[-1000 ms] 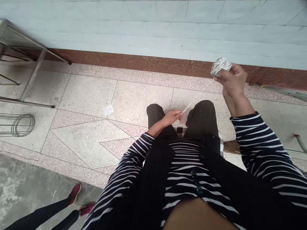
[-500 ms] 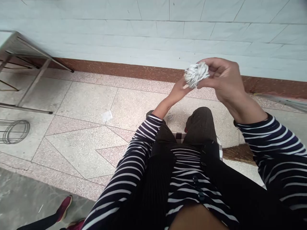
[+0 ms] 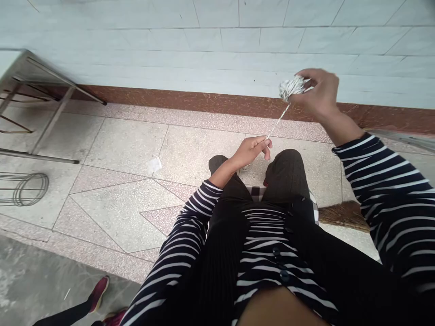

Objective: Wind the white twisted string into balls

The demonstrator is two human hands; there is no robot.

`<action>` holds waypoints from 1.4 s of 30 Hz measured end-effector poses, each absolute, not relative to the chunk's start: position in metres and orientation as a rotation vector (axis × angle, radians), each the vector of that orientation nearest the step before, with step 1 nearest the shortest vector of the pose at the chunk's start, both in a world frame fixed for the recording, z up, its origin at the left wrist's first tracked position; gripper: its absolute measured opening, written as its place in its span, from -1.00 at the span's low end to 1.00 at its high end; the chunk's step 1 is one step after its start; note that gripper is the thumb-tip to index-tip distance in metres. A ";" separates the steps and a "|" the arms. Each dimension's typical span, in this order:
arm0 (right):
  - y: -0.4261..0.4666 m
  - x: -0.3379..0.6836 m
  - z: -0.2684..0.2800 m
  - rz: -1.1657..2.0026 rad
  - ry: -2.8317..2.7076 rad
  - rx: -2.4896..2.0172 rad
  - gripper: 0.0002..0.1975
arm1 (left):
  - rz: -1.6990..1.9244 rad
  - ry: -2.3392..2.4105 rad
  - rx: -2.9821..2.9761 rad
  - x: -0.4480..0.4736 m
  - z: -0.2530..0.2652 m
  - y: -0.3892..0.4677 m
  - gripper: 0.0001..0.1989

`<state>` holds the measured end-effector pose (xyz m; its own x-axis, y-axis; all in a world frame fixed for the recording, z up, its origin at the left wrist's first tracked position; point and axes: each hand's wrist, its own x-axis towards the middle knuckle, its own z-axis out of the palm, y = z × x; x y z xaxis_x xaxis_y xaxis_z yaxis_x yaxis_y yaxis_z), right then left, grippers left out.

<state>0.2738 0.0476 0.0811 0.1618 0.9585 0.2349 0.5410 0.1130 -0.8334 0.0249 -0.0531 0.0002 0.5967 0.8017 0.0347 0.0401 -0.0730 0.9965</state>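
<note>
My right hand (image 3: 321,93), raised in front of the wall, is closed around a white ball of cord (image 3: 291,87) with dark flecks. From the ball a taut strand of cord (image 3: 279,119) slants down to my left hand (image 3: 253,150), which pinches its lower end above my knees. Between my knees, on the floor, a small round patterned thing (image 3: 245,167) is partly hidden by my left wrist; I cannot make out what it is.
A metal-legged table (image 3: 50,113) stands at the left, with a wire coil (image 3: 32,189) on the floor below it. White paper (image 3: 154,165) lies on the tiles. A straw broom (image 3: 345,216) is right of my seat. Another person's maroon shoe (image 3: 99,292) shows at lower left.
My left hand has moved down and away from the ball, drawing out a length of cord. My right hand has risen slightly to the right with the ball.
</note>
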 end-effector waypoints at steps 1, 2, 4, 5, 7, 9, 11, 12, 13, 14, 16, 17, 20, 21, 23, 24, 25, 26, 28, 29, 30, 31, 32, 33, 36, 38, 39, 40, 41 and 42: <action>0.046 0.274 0.071 0.603 -1.536 -1.558 -0.47 | 0.708 0.734 1.542 0.021 0.006 -0.055 -0.51; 0.043 0.274 0.060 0.616 -1.567 -1.565 -0.48 | 0.687 0.736 1.560 0.016 0.011 -0.057 -0.50; 0.033 0.270 0.041 0.672 -1.623 -1.561 -0.50 | 0.665 0.772 1.618 0.005 0.023 -0.055 -0.48; 0.025 0.267 0.033 0.729 -1.650 -1.554 -0.51 | 0.668 0.813 1.657 -0.001 0.029 -0.051 -0.48; 0.007 0.259 0.018 0.875 -1.706 -1.533 -0.52 | 0.711 0.927 1.740 -0.012 0.038 -0.037 -0.51; -0.014 0.249 0.009 1.092 -1.684 -1.491 -0.51 | 0.769 1.022 1.806 -0.021 0.041 -0.018 -0.54; -0.034 0.241 0.009 1.354 -1.541 -1.411 -0.50 | 0.795 1.041 1.827 -0.024 0.037 0.001 -0.55; -0.042 0.238 0.013 1.473 -1.452 -1.357 -0.49 | 0.793 1.024 1.818 -0.023 0.033 0.008 -0.56; -0.049 0.236 0.018 1.559 -1.369 -1.306 -0.47 | 0.785 0.998 1.798 -0.021 0.027 0.013 -0.57; -0.052 0.234 0.025 1.604 -1.312 -1.265 -0.44 | 0.777 0.968 1.770 -0.016 0.020 0.016 -0.58; -0.053 0.235 0.042 1.615 -1.263 -1.225 -0.40 | 0.768 0.905 1.714 -0.003 0.008 0.014 -0.58; -0.050 0.236 0.050 1.604 -1.253 -1.220 -0.38 | 0.770 0.874 1.693 0.004 0.002 0.011 -0.58; -0.036 0.240 0.071 1.550 -1.218 -1.219 -0.44 | 0.794 0.782 1.663 0.021 -0.004 -0.002 -0.54; -0.032 0.241 0.076 1.526 -1.196 -1.218 -0.48 | 0.802 0.765 1.660 0.024 -0.004 -0.006 -0.52; -0.029 0.241 0.085 1.475 -1.163 -1.225 -0.54 | 0.804 0.778 1.654 0.025 -0.002 -0.011 -0.48; -0.030 0.241 0.089 1.456 -1.158 -1.238 -0.55 | 0.795 0.805 1.652 0.024 -0.002 -0.013 -0.47; -0.032 0.240 0.093 1.443 -1.160 -1.258 -0.56 | 0.782 0.839 1.651 0.022 -0.003 -0.014 -0.47; -0.034 0.239 0.097 1.435 -1.164 -1.276 -0.57 | 0.764 0.870 1.651 0.019 -0.005 -0.015 -0.47; -0.040 0.237 0.104 1.436 -1.139 -1.254 -0.56 | 0.725 0.907 1.659 0.015 -0.014 -0.018 -0.49; -0.042 0.237 0.107 1.440 -1.102 -1.203 -0.56 | 0.706 0.914 1.662 0.014 -0.021 -0.019 -0.50; -0.042 0.237 0.110 1.438 -1.057 -1.133 -0.55 | 0.686 0.917 1.663 0.013 -0.028 -0.022 -0.51; -0.040 0.237 0.113 1.427 -1.013 -1.058 -0.55 | 0.665 0.919 1.660 0.013 -0.036 -0.025 -0.52; -0.036 0.237 0.115 1.408 -0.977 -0.998 -0.53 | 0.642 0.920 1.654 0.014 -0.043 -0.028 -0.54; -0.030 0.239 0.116 1.382 -0.961 -0.966 -0.52 | 0.619 0.920 1.648 0.015 -0.049 -0.033 -0.55; -0.002 0.246 0.112 1.156 -1.011 -1.020 -0.49 | 0.560 0.892 1.642 0.020 -0.054 -0.048 -0.59; 0.013 0.254 0.101 0.891 -1.133 -1.146 -0.47 | 0.545 0.837 1.655 0.020 -0.042 -0.056 -0.61; 0.017 0.259 0.094 0.749 -1.219 -1.228 -0.47 | 0.544 0.812 1.667 0.019 -0.033 -0.058 -0.61; 0.018 0.264 0.086 0.648 -1.307 -1.305 -0.49 | 0.551 0.799 1.679 0.017 -0.021 -0.059 -0.61; 0.016 0.268 0.078 0.650 -1.389 -1.355 -0.53 | 0.568 0.800 1.692 0.015 -0.009 -0.058 -0.61; 0.010 0.271 0.070 0.727 -1.450 -1.369 -0.60 | 0.595 0.815 1.705 0.012 0.002 -0.055 -0.62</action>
<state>0.2706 0.0102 0.0703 0.1101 0.9632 0.2451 0.3795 0.1871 -0.9061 0.0116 -0.0547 0.0021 0.6371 0.7707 -0.0158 0.2205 -0.1625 0.9618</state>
